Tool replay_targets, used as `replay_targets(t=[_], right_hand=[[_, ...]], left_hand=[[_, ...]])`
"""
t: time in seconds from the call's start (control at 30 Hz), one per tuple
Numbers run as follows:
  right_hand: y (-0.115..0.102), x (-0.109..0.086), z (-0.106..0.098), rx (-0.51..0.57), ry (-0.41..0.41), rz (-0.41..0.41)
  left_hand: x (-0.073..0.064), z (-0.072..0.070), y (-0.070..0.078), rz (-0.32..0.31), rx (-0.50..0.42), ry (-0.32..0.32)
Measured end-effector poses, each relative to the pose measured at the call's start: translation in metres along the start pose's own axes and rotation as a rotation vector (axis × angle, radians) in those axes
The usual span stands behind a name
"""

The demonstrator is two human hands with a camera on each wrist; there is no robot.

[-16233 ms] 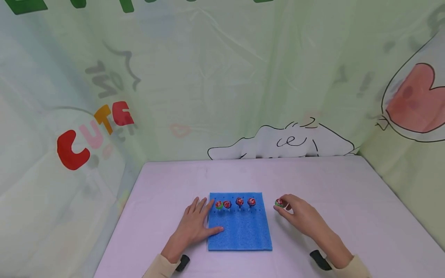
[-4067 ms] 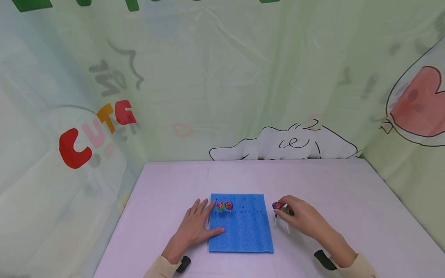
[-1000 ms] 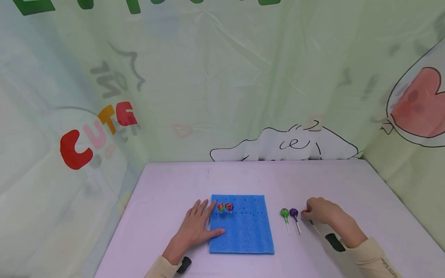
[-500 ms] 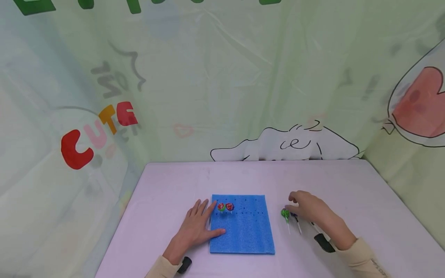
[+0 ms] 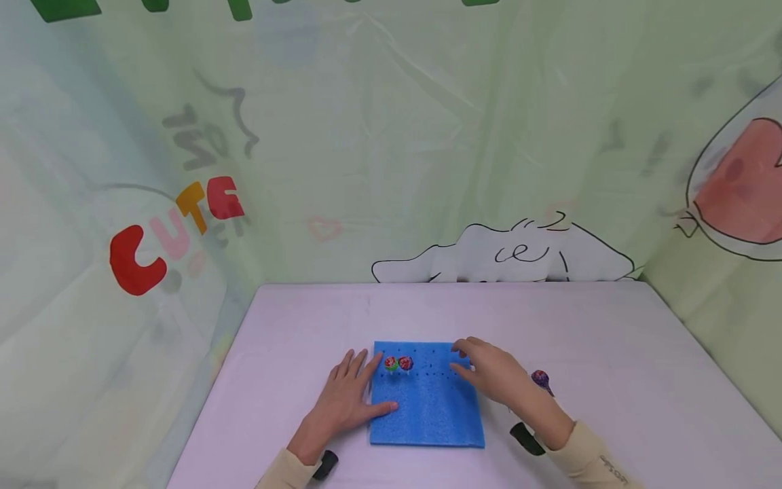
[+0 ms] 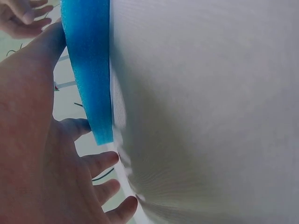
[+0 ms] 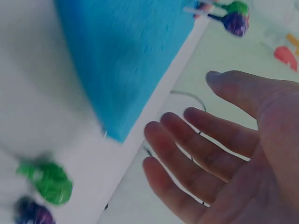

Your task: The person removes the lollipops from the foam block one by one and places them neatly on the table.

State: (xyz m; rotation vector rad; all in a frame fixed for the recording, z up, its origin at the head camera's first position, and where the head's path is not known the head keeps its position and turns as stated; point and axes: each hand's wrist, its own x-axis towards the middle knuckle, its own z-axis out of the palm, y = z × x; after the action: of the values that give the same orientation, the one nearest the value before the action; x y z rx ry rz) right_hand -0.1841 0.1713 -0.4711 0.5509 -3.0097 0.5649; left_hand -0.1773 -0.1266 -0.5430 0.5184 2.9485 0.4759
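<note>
My left hand (image 5: 343, 401) lies with spread fingers along the left edge of a blue foam board (image 5: 421, 414), its thumb on top; the left wrist view shows the fingertips at the table beside the foam. Two wrapped lollipops (image 5: 398, 364) stand upright near the board's upper left, among rows of small holes. Over the board's right edge hovers my right hand (image 5: 491, 370), fingers loosely bent and holding nothing, as the right wrist view shows. A green lollipop (image 7: 49, 182) and a purple one (image 7: 33, 212) lie on the table under that arm, mostly hidden in the head view.
Another dark red-and-purple lollipop (image 5: 540, 377) lies to the right of the right forearm. The pale table (image 5: 318, 312) backs onto a printed curtain (image 5: 379, 149), with more curtain along both sides.
Earlier the board held several lollipops; two on its right side were taken out, and lollipops came to lie on the table. Lately my right hand moved left, from them to the board.
</note>
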Motion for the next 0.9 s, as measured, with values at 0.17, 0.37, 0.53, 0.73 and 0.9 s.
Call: replay_targets(t=[0.17,0.37,0.53,0.73,0.9], right_hand=[[-0.018,0.005,0.009,0.041,0.001,-0.041],[-0.033,0.009,0.018,0.064,-0.002,-0.084],[-0.043,0.013,0.023,0.102,-0.02,-0.102],[-0.049,0.016,0.029,0.103,-0.025,-0.127],[-0.051,0.018,0.032,0.093,-0.012,-0.153]], left_hand=[[0.0,0.0,0.0,-0.002,-0.005,-0.001],[0.002,0.003,-0.002,0.002,0.012,0.004],[0.002,0.003,-0.003,0.002,0.012,0.01],[0.002,0.004,-0.004,0.008,0.014,0.013],[0.003,0.004,-0.004,0.012,0.013,0.015]])
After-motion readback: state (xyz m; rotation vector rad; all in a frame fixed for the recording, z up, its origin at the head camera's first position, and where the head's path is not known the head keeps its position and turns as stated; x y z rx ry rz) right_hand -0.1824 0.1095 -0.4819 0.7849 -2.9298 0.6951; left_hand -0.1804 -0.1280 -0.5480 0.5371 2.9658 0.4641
